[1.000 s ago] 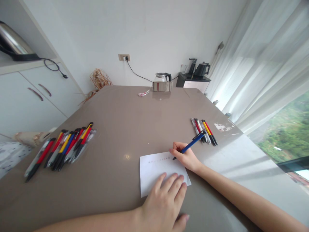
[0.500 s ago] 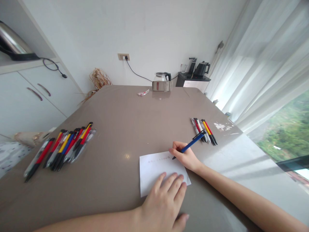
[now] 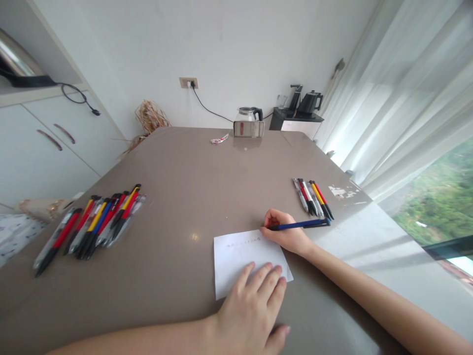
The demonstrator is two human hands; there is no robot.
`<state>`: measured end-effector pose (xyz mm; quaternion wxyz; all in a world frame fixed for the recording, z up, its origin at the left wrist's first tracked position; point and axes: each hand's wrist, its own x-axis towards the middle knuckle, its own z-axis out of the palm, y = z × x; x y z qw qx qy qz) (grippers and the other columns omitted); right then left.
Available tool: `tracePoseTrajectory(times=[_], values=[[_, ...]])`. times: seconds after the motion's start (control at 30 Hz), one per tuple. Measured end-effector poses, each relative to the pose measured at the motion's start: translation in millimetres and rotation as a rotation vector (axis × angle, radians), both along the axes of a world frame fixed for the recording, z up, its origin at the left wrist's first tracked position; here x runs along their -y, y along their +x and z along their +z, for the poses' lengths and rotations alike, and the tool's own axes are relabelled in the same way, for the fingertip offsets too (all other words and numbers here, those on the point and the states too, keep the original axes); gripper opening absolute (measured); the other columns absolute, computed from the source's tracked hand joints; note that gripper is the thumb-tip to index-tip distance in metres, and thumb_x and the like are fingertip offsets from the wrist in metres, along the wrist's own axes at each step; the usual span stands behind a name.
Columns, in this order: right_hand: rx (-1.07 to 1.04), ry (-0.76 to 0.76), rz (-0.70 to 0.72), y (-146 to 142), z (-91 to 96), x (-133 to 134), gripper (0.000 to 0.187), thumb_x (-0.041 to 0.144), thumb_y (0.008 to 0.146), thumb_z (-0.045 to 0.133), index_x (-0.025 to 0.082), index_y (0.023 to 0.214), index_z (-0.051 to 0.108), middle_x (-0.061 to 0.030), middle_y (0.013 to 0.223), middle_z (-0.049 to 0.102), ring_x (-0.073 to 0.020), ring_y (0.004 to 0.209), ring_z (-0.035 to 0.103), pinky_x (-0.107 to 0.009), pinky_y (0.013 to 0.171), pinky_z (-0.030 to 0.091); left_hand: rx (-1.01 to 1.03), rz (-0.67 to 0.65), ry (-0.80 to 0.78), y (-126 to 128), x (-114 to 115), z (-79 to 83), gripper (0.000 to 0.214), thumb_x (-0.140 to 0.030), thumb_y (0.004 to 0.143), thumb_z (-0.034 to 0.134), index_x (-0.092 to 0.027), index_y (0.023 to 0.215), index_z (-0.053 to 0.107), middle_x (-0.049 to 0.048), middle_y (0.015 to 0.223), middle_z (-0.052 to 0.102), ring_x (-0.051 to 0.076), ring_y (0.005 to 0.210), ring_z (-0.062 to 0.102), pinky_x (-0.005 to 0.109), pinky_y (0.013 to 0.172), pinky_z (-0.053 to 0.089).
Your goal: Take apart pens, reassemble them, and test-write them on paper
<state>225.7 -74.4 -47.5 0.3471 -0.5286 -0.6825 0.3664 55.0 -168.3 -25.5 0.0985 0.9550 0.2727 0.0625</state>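
A white sheet of paper (image 3: 231, 268) lies on the brown table near me, with a line of small handwriting along its top. My left hand (image 3: 254, 303) rests flat over its lower right part, fingers spread. At the paper's upper right corner, my right hand (image 3: 284, 231) is closed around a blue pen (image 3: 297, 225). The pen lies almost level, its clip end pointing right; its tip is hidden by the fingers. Just beyond this hand, several pens (image 3: 312, 197) in red, yellow, white and clear lie in a row.
A larger group of pens (image 3: 94, 227) lies at the left. At the far table edge stand a metal box (image 3: 249, 129) and a glass pot (image 3: 247, 113), beside a small crumpled wrapper (image 3: 219, 139). Torn white scraps (image 3: 343, 191) stick to the table's right side, near the curtain (image 3: 380, 98).
The blue pen has tipped from a slanted writing pose to nearly level, its rear end swinging down and right. My left hand stays on the paper.
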Motion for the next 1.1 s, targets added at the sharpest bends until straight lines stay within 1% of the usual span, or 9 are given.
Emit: tracePoseTrajectory(times=[0.07, 0.17, 0.23, 0.33, 0.47, 0.63, 1.0, 1.1], values=[[0.04, 0.022, -0.029, -0.9, 0.2, 1.5, 0.014, 0.022, 0.065, 0.055, 0.018, 0.059, 0.043, 0.0035, 0.054, 0.047, -0.0079, 0.049, 0.04, -0.02, 0.045, 0.031, 0.002, 0.003, 0.002, -0.1, -0.1, -0.6, 0.056, -0.045, 0.084, 0.027, -0.013, 0.13, 0.029, 0.0078, 0.137, 0.031, 0.021, 0.124, 0.026, 0.035, 0.103, 0.018], [0.071, 0.079, -0.108, -3.2, 0.1, 5.6, 0.022, 0.024, 0.067, 0.052, 0.018, 0.052, 0.037, 0.0043, 0.048, 0.039, -0.0074, 0.046, 0.033, -0.021, 0.043, 0.027, 0.007, 0.003, 0.011, -0.4, 0.4, -1.5, 0.056, -0.045, 0.083, 0.028, -0.014, 0.13, 0.03, 0.0079, 0.136, 0.031, 0.021, 0.124, 0.026, 0.035, 0.102, 0.019], [0.091, 0.099, -0.145, -4.3, -1.0, 7.8, 0.024, 0.024, 0.068, 0.05, 0.018, 0.05, 0.035, 0.0043, 0.047, 0.037, -0.0075, 0.046, 0.032, -0.021, 0.043, 0.026, 0.008, 0.0, 0.013, -0.6, 0.8, -1.8, 0.056, -0.045, 0.083, 0.029, -0.014, 0.13, 0.03, 0.008, 0.136, 0.031, 0.021, 0.124, 0.027, 0.036, 0.102, 0.019], [0.114, 0.102, -0.165, -4.4, -4.1, 8.8, 0.023, 0.022, 0.068, 0.049, 0.018, 0.05, 0.035, 0.004, 0.047, 0.038, -0.0081, 0.046, 0.033, -0.022, 0.045, 0.027, 0.008, -0.005, 0.007, -0.8, 0.8, -1.6, 0.056, -0.045, 0.084, 0.028, -0.013, 0.13, 0.03, 0.0081, 0.136, 0.031, 0.021, 0.124, 0.026, 0.036, 0.102, 0.019], [0.119, 0.084, -0.162, -3.5, -6.6, 8.0, 0.022, 0.023, 0.069, 0.049, 0.018, 0.051, 0.036, 0.0037, 0.047, 0.039, -0.0086, 0.046, 0.034, -0.022, 0.045, 0.028, 0.005, -0.004, -0.009, -1.0, 0.3, -0.5, 0.056, -0.045, 0.084, 0.026, -0.013, 0.13, 0.029, 0.0079, 0.137, 0.03, 0.021, 0.125, 0.025, 0.035, 0.103, 0.018], [0.129, 0.075, -0.137, -4.3, -5.1, 8.1, 0.023, 0.024, 0.069, 0.049, 0.018, 0.051, 0.037, 0.0038, 0.047, 0.039, -0.0086, 0.047, 0.034, -0.022, 0.045, 0.028, 0.001, -0.009, -0.038, -0.8, 0.1, 0.8, 0.055, -0.045, 0.085, 0.025, -0.013, 0.13, 0.029, 0.0083, 0.137, 0.031, 0.021, 0.125, 0.024, 0.036, 0.103, 0.017], [0.165, 0.08, -0.13, -4.0, -5.5, 7.6, 0.022, 0.024, 0.069, 0.049, 0.018, 0.052, 0.038, 0.0039, 0.047, 0.039, -0.0084, 0.046, 0.035, -0.022, 0.045, 0.028, 0.013, -0.004, -0.041, -2.0, 0.0, 1.5, 0.056, -0.043, 0.082, 0.033, -0.014, 0.13, 0.029, 0.0073, 0.136, 0.032, 0.02, 0.125, 0.023, 0.037, 0.104, 0.016], [0.184, 0.079, -0.132, -4.5, -4.9, 7.3, 0.022, 0.024, 0.069, 0.049, 0.018, 0.051, 0.038, 0.004, 0.047, 0.039, -0.0082, 0.047, 0.035, -0.021, 0.045, 0.028, 0.008, -0.002, -0.062, -1.5, -0.5, 2.3, 0.056, -0.045, 0.083, 0.03, -0.015, 0.13, 0.028, 0.0072, 0.136, 0.032, 0.02, 0.126, 0.023, 0.039, 0.105, 0.015]])
